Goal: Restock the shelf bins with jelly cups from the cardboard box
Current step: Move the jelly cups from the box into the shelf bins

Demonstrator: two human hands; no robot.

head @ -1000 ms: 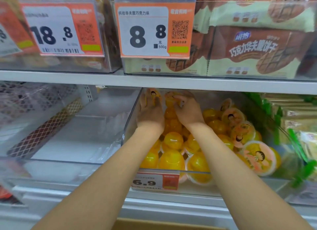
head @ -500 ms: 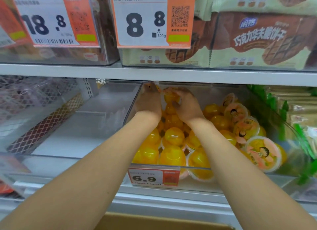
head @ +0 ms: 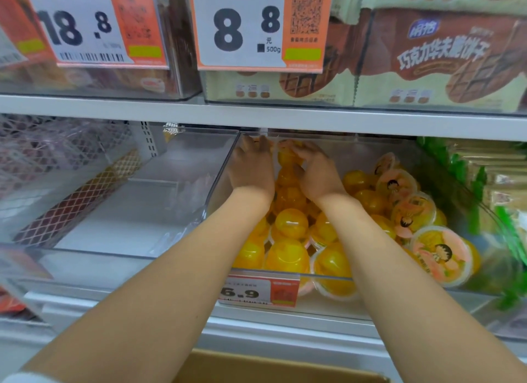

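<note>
Reached deep into the part-filled shelf bin (head: 385,282) with fingers (head: 295,152) of the right hand (head: 319,174) curled on a jelly cup (head: 288,158) and the left hand (head: 251,168) grip indiscernible; judged roughly midway, with neighbouring bin (head: 114,254) unstocked and cardboard box (head: 271,368) below.

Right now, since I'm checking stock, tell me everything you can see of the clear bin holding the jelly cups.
The clear bin is a see-through, rigid-looking plastic tub on the lower shelf. Its front wall bears a 6.9 price tag. Yellow jelly cups pile inside, some on their sides. The left hand and right hand reach to cups at its back. A neighbouring bin adjoins its left wall.
</note>
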